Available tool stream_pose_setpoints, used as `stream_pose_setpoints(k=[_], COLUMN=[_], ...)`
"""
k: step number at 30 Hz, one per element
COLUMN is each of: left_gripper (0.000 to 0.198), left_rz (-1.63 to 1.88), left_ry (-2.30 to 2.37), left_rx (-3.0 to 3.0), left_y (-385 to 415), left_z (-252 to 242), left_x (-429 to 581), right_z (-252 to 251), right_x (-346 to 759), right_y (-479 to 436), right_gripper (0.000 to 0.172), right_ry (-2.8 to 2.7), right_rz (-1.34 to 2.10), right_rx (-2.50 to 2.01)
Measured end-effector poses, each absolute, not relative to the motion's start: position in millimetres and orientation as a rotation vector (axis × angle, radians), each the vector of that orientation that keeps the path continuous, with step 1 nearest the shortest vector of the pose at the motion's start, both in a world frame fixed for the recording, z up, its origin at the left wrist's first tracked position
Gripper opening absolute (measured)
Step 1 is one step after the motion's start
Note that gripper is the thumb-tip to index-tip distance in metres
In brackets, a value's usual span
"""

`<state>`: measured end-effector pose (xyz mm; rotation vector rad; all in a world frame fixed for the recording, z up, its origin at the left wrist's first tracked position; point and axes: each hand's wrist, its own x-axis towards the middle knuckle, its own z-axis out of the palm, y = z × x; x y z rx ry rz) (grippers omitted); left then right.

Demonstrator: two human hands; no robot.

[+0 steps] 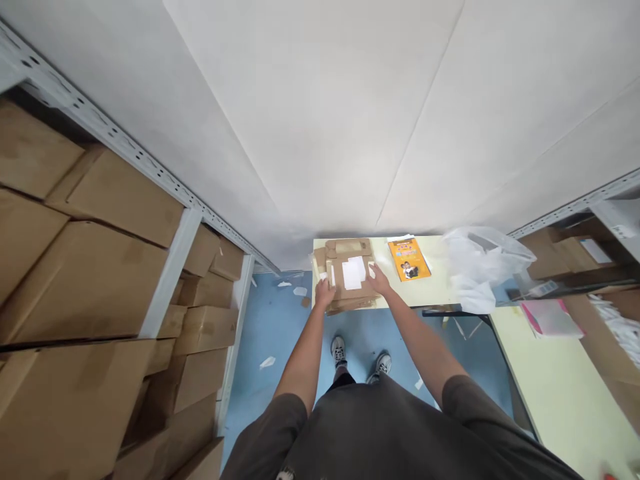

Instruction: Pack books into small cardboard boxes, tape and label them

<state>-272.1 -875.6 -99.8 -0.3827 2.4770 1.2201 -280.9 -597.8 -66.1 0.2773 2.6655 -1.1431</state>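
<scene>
A stack of flat brown cardboard box blanks [349,253] lies on a pale yellow table [430,290], with white labels [353,273] on the top piece. My left hand [325,293] grips the stack's near left corner, fingers curled on it. My right hand [379,279] rests on the right side of the top cardboard, fingers closed on its edge by a small white sticker. An orange booklet [409,259] lies just right of the stack.
Metal shelving [170,270] on the left is packed with brown cartons. A crumpled clear plastic bag [480,267] sits at the table's right end. A second table [560,380] with a pink item runs along the right. Paper scraps litter the blue floor [270,333].
</scene>
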Motion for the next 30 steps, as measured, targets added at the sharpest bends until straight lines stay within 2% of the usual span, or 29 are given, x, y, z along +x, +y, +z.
stream_pose_setpoints(k=[6,11,15,18,25,30], left_gripper=[0.05,0.029,0.029,0.018,0.021,0.021], left_rz=[1.107,1.175,1.253,1.203,1.491,1.547], left_ry=[2.568,2.491,2.495,2.488,2.334,2.272], left_rx=[-0.495,-0.641,-0.659,-0.707,-0.928,-0.978], left_y=[-878,-892,-895,-892,-912,-921], left_z=[-132,-134,-128,-125,-133,-140], left_x=[-264,-265,-271,-273,-270,-263], right_z=[-116,-127,-133,-137,-139,-138], right_x=[-276,-273,-272,-272,-263,-264], right_y=[-618,-653,-679,-677,-621,-615], right_gripper=[0.079,0.071,0.068,0.07,0.076,0.075], right_ry=[2.533,2.567,2.594,2.609,2.742,2.689], right_rz=[-0.624,-0.476,-0.507,-0.602,-1.018,-1.043], right_rx=[0.285,-0.001,-0.22,-0.22,0.263,0.402])
